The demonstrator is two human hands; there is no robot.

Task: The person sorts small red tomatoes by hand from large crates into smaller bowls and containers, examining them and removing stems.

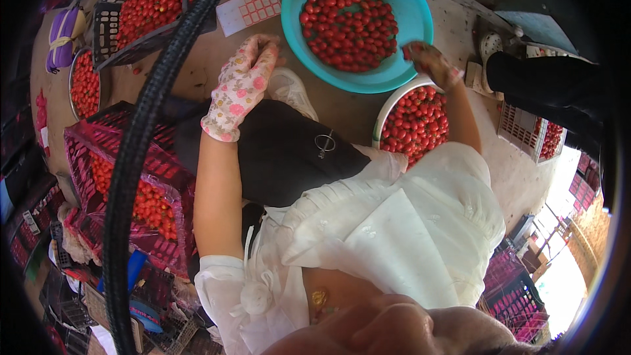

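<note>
My left hand (242, 89), in a white glove with pink flowers, is raised above my dark-clothed lap, left of the turquoise basin (414, 15). Its fingers are bent and close together; whether anything lies inside them is hidden. Over the basin's right rim is my right hand (434, 63), in a dirt-stained glove, with red cherry tomatoes (407, 53) at its fingertips. Many cherry tomatoes (347, 24) lie spread over the basin's floor. Below my right hand stands a white bucket (382, 125) heaped with more cherry tomatoes (416, 121), partly covered by my arm and sleeve.
A black crate (106, 29) of tomatoes and a round metal bowl (73, 91) stand at left. Nearer is a pink-lined crate (81, 158) of tomatoes. A white sheet (231, 17) lies by the basin. Another person's dark-trousered leg (542, 79) and a pale crate (517, 130) are at right.
</note>
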